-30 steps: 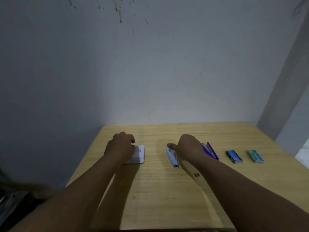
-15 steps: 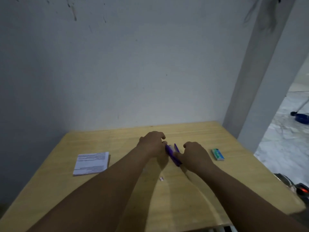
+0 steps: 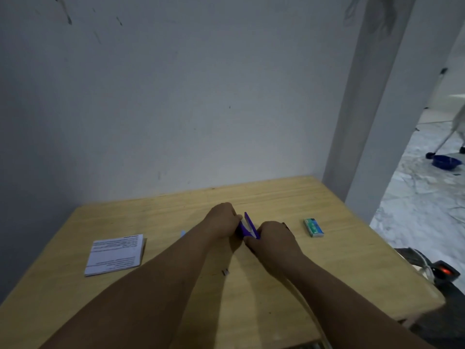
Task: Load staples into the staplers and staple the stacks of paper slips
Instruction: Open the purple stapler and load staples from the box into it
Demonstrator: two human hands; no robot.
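Purple stapler (image 3: 247,225) sitting at frame centre on worktop (image 3: 327,273), hinged open, top arm angling up. Left hand (image 3: 221,220) pinching its far end, grip pressed together on it. Right hand (image 3: 273,238) clamping near end, fingers curling around body. Green staple box (image 3: 313,227) lying right of hands, apart. Paper slip stack (image 3: 116,254) lying flat at left, well apart. Small staple strip (image 3: 225,272) resting below hands, between forearms.

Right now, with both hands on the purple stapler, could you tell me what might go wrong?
The left hand and right hand crowd the opened purple stapler, so a finger could get pinched. The loose staple strip near the forearms could be swept off the table.
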